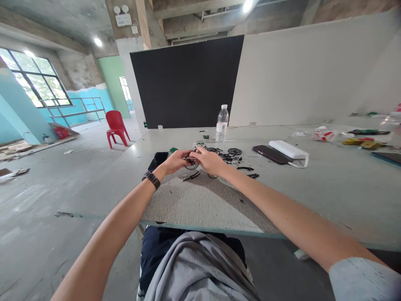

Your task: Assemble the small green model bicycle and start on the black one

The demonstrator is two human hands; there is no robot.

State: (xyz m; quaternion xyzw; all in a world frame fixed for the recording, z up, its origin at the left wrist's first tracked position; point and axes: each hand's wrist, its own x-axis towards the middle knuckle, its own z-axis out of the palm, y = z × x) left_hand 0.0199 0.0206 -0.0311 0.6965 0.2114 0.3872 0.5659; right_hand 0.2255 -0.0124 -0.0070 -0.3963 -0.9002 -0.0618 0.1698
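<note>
**Two-handed grip on a small spoked wheel, loose parts within reach**

Left grip (180,160), narrow, fingers closed at the upper edge of a spoked wheel (192,164); right grip (206,159), also narrow, fingertips meeting the left ones at the same wheel. What the right fingertips pinch is hidden. The wheel hangs below the fingers with its spokes facing the wearer, an arrangement that probably leaves the hub in view while one side steadies the other.

Beyond and to the right of the grip, a second spoked wheel (234,151) lies flat among black parts (231,159), presumably spread so that single pieces can be picked out. Just nearer the body than the grip, slender black strips (191,177) rest on the worktop (200,200). A thin ring (212,176) lies below the right fingers.

Left of the grip, beside the wristwatch (152,180), lies a smartphone (159,159). A water bottle (222,125) stands upright beyond the parts; a dark slab-shaped object (272,154) and a white case (286,149) lie farther right, seemingly set aside to leave the hands room.
</note>
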